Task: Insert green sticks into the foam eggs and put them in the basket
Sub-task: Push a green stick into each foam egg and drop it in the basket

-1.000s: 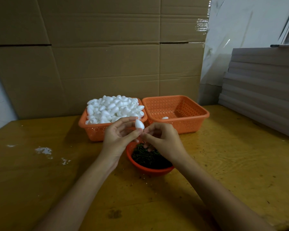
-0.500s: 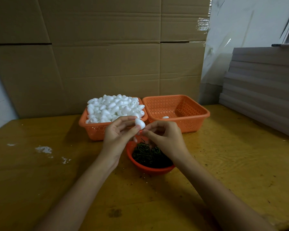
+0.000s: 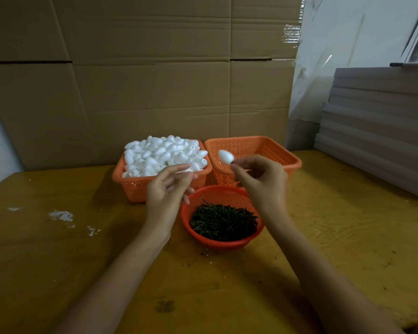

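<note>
- Cardboard sheets back your yellow table, with a red bowl of green sticks close in front of you.
- Your right hand pinches one foam egg by its lower end, thumb against fingertips, raised over the near-left corner of the right basket. I cannot tell whether a stick is seated.
- Your left hand hangs empty, fingers loosely spread, just before the heaped eggs in the left basket.
- Carry the egg further past the rim before loosening your pinch, and go low: so light a piece could bounce out.
- Let your left hand take the next egg meanwhile.
</note>
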`<state>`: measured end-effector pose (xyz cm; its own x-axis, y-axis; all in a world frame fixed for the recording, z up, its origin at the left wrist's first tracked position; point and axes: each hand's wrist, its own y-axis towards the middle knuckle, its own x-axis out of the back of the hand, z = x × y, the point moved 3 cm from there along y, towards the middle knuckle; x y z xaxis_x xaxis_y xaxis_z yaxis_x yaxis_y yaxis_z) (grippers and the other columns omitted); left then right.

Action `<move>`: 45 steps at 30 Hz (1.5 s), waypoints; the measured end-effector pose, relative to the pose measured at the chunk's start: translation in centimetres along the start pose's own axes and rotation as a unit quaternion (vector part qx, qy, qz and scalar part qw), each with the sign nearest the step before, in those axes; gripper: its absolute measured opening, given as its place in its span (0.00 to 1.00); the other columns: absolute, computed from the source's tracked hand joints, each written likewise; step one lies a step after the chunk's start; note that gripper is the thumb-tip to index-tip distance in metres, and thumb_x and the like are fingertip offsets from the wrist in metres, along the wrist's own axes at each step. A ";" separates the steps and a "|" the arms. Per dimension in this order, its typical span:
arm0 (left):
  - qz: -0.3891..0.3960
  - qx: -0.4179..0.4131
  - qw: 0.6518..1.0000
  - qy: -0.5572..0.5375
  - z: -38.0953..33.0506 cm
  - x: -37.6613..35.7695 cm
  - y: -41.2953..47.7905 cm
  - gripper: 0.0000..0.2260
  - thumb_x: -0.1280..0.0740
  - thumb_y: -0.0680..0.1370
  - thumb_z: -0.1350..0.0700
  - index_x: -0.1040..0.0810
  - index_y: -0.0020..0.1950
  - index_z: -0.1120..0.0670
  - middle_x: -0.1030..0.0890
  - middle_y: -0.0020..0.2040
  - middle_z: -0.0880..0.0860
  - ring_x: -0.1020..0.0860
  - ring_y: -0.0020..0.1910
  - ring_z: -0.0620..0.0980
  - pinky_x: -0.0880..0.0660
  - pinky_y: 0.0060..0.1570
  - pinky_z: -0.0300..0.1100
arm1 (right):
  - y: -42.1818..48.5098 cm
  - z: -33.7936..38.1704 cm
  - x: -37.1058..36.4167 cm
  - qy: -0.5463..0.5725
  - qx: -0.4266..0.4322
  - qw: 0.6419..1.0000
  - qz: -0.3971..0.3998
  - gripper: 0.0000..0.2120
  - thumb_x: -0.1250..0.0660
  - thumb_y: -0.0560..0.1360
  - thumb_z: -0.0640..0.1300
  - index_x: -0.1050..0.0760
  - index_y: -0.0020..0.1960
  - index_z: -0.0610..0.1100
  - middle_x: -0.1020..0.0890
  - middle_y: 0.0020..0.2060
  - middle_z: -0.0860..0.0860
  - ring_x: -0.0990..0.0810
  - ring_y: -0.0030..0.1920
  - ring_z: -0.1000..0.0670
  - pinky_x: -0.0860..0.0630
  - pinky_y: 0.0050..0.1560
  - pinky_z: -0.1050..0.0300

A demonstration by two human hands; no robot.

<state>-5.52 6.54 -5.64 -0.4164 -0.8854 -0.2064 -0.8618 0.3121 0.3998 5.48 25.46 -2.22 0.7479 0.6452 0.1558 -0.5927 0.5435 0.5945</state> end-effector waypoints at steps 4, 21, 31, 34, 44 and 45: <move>-0.026 -0.006 1.000 0.017 0.3 0.6 0.2 0.01 0.27 0.82 0.58 0.16 0.53 0.53 0.13 0.46 0.54 0.19 0.36 0.45 0.24 0.30 0.38 | 1.9 -1.7 2.7 -0.041 0.002 0.995 -0.086 0.04 0.24 0.77 0.43 0.14 0.51 0.47 0.13 0.40 0.55 0.14 0.38 0.54 0.14 0.43 0.48; -0.063 0.001 0.998 0.030 0.4 1.1 0.4 0.03 0.29 0.84 0.58 0.18 0.50 0.54 0.16 0.40 0.51 0.20 0.34 0.44 0.27 0.27 0.36 | 4.5 -7.3 3.8 -0.236 -0.021 0.963 -0.130 0.03 0.24 0.78 0.47 0.13 0.50 0.50 0.13 0.44 0.57 0.19 0.39 0.62 0.27 0.37 0.67; -0.078 0.009 0.997 0.027 0.0 1.3 0.4 0.05 0.30 0.84 0.57 0.19 0.49 0.55 0.16 0.39 0.51 0.21 0.33 0.44 0.29 0.26 0.35 | 4.4 -7.5 3.6 -0.259 -0.006 0.959 -0.111 0.01 0.24 0.77 0.50 0.14 0.48 0.53 0.13 0.42 0.57 0.19 0.37 0.61 0.24 0.37 0.61; -0.080 0.010 0.996 0.026 -0.1 1.3 0.4 0.05 0.31 0.85 0.58 0.19 0.49 0.56 0.16 0.39 0.51 0.21 0.33 0.44 0.28 0.26 0.35 | 4.4 -7.4 3.7 -0.267 0.000 0.958 -0.107 0.03 0.24 0.77 0.50 0.13 0.49 0.52 0.13 0.43 0.57 0.18 0.39 0.59 0.19 0.40 0.55; -0.083 0.018 0.996 0.025 -0.2 1.2 0.3 0.05 0.31 0.85 0.57 0.19 0.50 0.55 0.16 0.39 0.50 0.21 0.34 0.44 0.28 0.26 0.36 | 4.4 -7.1 3.6 -0.283 0.014 0.954 -0.094 0.07 0.25 0.78 0.43 0.14 0.55 0.49 0.12 0.48 0.53 0.17 0.41 0.57 0.23 0.42 0.62; -0.084 0.019 0.996 0.026 -0.2 1.2 0.3 0.05 0.31 0.85 0.57 0.19 0.50 0.56 0.16 0.39 0.50 0.21 0.34 0.44 0.28 0.26 0.36 | 4.4 -7.0 3.6 -0.285 0.016 0.954 -0.093 0.08 0.25 0.78 0.43 0.15 0.56 0.49 0.13 0.49 0.52 0.17 0.42 0.55 0.21 0.44 0.59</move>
<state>-6.24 5.52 -5.59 -0.2503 -0.9427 -0.2207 -0.9288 0.1695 0.3295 3.49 33.95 -4.60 0.8858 0.1362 0.4437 -0.4305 0.5981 0.6759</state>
